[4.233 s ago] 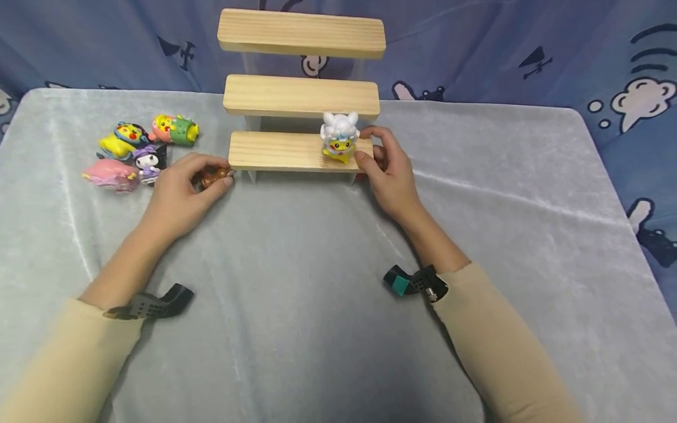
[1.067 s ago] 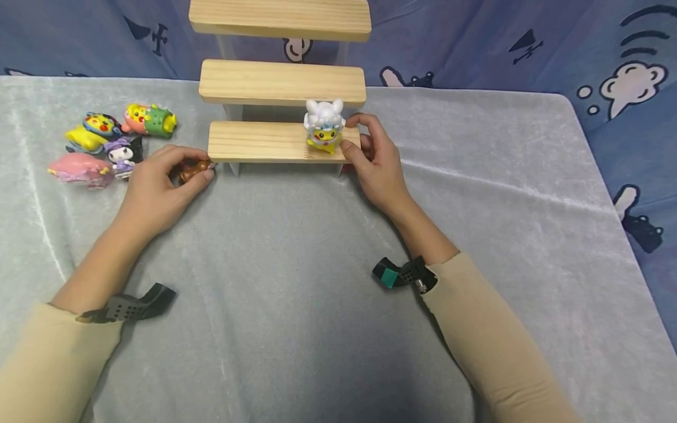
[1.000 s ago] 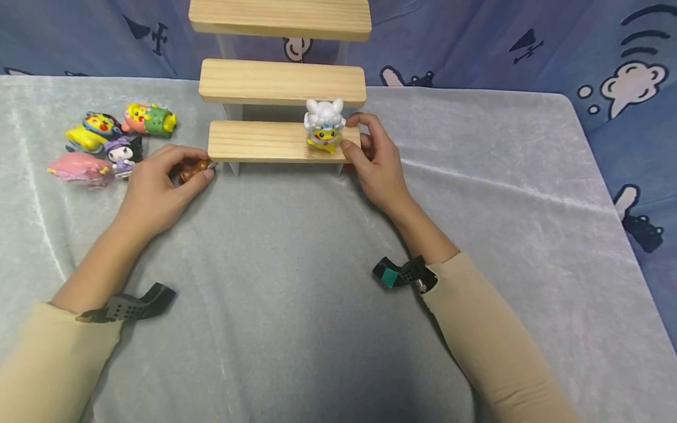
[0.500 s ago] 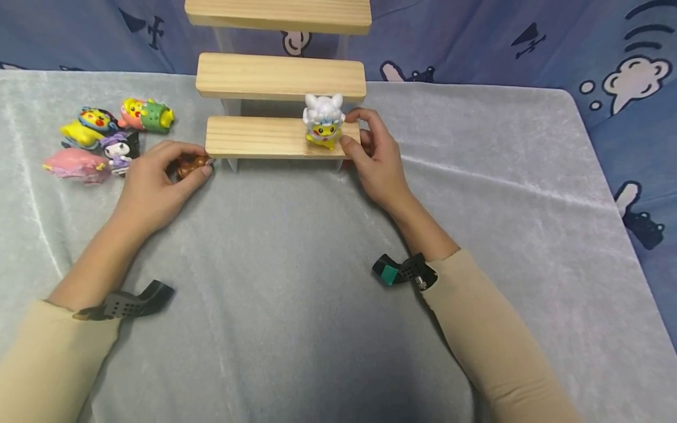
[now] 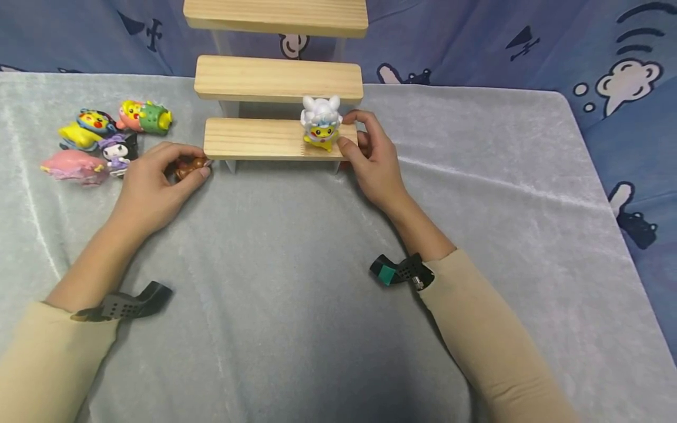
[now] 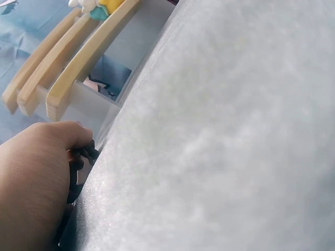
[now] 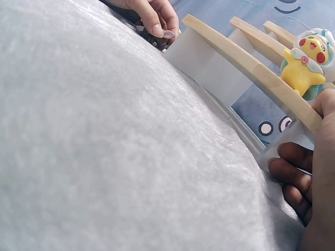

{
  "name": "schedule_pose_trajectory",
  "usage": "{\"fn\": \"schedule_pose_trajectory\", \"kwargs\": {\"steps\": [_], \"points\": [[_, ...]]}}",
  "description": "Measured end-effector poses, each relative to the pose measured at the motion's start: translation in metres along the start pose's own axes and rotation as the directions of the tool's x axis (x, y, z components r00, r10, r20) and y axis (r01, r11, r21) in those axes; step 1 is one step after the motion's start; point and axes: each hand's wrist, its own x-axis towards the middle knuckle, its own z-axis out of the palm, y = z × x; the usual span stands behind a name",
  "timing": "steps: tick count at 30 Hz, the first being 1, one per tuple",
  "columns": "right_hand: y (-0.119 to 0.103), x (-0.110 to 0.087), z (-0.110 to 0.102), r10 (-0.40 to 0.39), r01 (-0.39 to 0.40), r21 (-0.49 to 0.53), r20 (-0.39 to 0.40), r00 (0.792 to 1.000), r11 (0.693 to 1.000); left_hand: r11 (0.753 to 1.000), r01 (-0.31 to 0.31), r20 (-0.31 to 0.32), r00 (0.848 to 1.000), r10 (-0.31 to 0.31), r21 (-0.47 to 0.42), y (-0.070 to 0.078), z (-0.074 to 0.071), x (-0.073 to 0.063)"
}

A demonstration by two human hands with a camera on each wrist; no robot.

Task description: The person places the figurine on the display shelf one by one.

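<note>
The left grip [image 5: 150, 188] — narrow — pinches a brown figure [image 5: 190, 168]; the right grip [image 5: 375, 163] curls round the end of the lowest shelf [image 5: 254, 138], a white-hooded figure [image 5: 321, 123] upright just beside it.

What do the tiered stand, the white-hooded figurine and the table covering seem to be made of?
Stand boards: pale, smooth wood, judging by the visible grain. Side panels: cloudy and translucent, probably acrylic or another plastic. Figurine: likely painted plastic or resin, glossy from its highlights. Table covering: grey, velvet-like fabric, suggested by its soft sheen and creases.
</note>
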Motion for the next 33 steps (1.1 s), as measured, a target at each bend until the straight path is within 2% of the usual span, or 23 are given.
{"fn": "schedule_pose_trajectory", "kwargs": {"steps": [33], "points": [[0.0033, 0.0014, 0.0001, -0.005, 0.005, 0.018, -0.008, 1.0, 1.0, 1.0, 0.016, 0.007, 1.0, -0.016, 0.006, -0.0013, -0.0003, 0.0003]]}}
